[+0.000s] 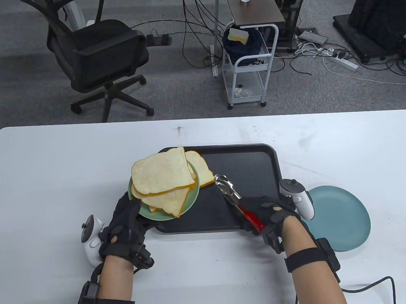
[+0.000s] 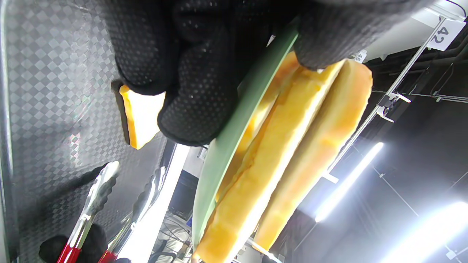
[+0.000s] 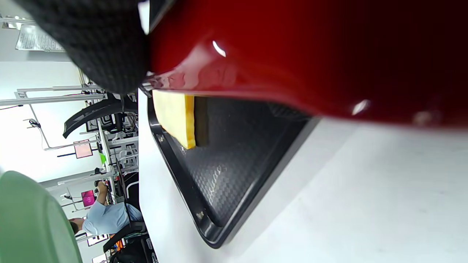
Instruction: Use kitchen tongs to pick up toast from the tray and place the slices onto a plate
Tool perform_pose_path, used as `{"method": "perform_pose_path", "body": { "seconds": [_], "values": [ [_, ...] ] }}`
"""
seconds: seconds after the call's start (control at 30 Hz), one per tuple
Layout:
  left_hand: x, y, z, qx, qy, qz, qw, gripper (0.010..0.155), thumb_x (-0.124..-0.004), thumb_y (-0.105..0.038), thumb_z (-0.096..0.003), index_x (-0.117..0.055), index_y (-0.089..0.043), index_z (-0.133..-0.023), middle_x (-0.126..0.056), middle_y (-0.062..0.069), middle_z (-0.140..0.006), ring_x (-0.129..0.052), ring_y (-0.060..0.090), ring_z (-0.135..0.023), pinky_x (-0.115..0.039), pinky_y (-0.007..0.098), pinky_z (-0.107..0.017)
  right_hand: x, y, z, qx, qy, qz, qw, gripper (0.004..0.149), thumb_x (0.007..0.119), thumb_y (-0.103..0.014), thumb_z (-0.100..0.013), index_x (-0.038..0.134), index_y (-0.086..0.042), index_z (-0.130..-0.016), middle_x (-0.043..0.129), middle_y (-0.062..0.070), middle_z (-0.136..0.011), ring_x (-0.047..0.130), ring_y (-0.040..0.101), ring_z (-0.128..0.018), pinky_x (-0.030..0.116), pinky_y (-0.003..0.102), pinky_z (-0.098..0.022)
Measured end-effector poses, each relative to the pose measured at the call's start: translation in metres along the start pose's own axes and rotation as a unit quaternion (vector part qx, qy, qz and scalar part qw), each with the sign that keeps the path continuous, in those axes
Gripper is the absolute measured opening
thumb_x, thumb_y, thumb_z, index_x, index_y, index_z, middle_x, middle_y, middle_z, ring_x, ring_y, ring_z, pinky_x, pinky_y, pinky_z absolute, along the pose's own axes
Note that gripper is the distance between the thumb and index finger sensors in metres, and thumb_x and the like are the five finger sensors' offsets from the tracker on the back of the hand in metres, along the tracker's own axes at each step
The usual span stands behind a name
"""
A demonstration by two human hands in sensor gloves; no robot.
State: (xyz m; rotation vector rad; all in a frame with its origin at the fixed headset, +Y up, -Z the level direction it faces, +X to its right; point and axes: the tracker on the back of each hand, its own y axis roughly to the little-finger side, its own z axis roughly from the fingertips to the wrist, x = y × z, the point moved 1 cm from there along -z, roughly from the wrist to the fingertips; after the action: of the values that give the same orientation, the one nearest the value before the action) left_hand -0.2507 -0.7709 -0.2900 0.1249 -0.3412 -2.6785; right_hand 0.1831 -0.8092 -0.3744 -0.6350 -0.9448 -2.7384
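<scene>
My left hand (image 1: 125, 220) grips the near rim of a small green plate (image 1: 191, 197) and holds it above the left end of the black tray (image 1: 251, 163). Several toast slices (image 1: 161, 176) are stacked on the plate; in the left wrist view they (image 2: 285, 146) lie against the plate (image 2: 234, 131). One more toast slice (image 1: 201, 167) lies on the tray behind the plate. My right hand (image 1: 271, 216) grips the red handles of the metal tongs (image 1: 227, 188), whose tips point at that slice and hold nothing.
A blue plate (image 1: 342, 217) sits on the white table (image 1: 54, 173) right of the tray, partly under my right wrist. Beyond the far table edge stand an office chair (image 1: 96, 59) and a small white cart (image 1: 249, 54).
</scene>
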Motion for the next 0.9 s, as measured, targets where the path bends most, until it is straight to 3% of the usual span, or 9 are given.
{"method": "perform_pose_path", "body": {
  "seconds": [0.57,0.9],
  "values": [
    [0.000,0.001,-0.001,0.009,0.002,0.007,1.000,0.062,-0.075,-0.048,-0.0531,-0.040,-0.039,-0.103,-0.078,0.001,-0.103,-0.110,0.024,-0.060,-0.086,0.043,-0.058,0.024,-0.025,-0.054,0.026,0.006,-0.058,0.998,0.080,0.078,-0.056,-0.052,0.050,-0.007,-0.109,0.078,0.029,-0.093,0.100,0.042,-0.056,0.089,0.049,-0.035],
    [0.000,0.002,-0.001,0.010,0.000,0.010,1.000,0.062,-0.075,-0.048,-0.0531,-0.041,-0.039,-0.103,-0.078,0.002,-0.102,-0.110,0.024,-0.060,-0.086,0.043,-0.058,0.033,-0.018,-0.059,0.040,0.040,-0.063,0.996,0.067,0.080,-0.047,-0.053,0.061,-0.009,-0.105,0.088,0.025,-0.082,0.104,0.038,-0.047,0.092,0.047,-0.031]
  ]
}}
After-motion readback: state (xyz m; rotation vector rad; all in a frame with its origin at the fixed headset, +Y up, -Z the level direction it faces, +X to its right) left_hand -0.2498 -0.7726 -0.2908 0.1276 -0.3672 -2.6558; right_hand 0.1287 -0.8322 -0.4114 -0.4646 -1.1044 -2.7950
